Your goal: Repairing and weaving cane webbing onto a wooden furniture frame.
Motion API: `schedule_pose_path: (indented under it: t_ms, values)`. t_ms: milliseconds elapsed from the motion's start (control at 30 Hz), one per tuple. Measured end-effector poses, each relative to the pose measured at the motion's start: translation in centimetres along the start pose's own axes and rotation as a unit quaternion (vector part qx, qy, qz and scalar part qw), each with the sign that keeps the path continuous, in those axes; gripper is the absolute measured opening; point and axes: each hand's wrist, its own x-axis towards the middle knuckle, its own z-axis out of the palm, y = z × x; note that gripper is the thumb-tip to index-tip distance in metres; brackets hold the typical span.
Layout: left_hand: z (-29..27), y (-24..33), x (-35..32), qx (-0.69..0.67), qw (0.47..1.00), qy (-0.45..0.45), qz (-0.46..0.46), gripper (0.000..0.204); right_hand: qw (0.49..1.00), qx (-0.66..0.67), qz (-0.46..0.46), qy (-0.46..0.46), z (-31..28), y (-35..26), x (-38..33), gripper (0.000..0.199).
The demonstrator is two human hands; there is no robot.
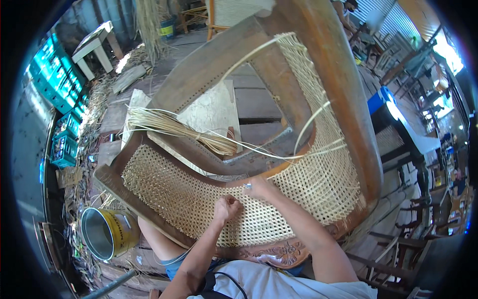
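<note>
A wooden chair frame (366, 149) with woven cane webbing (308, 184) lies across my lap. My left hand (228, 207) is closed in a pinch on top of the webbing; whatever its fingers hold is too small to make out. Just right of it and farther away, my right hand (260, 188) is closed at the inner wooden edge of the webbing. Something small and pale shows at its fingertips, but I cannot tell what it is. Loose cane strands (311, 122) rise in a loop from the weave. A tied bundle of cane strips (184, 132) rests over the frame's opening.
A yellow bucket (122, 234) stands at the lower left. Teal crates (57, 74) are stacked at the far left, near a small wooden bench (94, 45). Other chair frames (398, 144) crowd the right side. Another person (344, 15) sits at the back right.
</note>
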Motion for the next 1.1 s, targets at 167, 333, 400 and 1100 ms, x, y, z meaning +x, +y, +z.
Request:
schedule_pose_path:
  t_ms: [167,333,400,1100]
  values:
    - [1.0,-0.8,0.1,0.116,0.991,0.014,0.071,0.028,0.999,0.020,-0.004,-0.051,5.5,-1.1,0.0,0.027]
    - [1.0,-0.8,-0.2,0.143,0.987,0.020,0.068,0.026,0.998,-0.053,-0.030,-0.010,8.1,-1.0,0.5,0.021]
    - [1.0,-0.6,-0.5,0.139,0.987,0.018,0.074,0.026,0.994,-0.110,-0.008,-0.002,9.5,0.0,1.9,0.022]
    - [2.0,-2.8,-3.1,0.056,0.965,0.122,0.224,0.018,0.970,0.023,-0.200,-0.137,1.3,2.9,2.4,0.030]
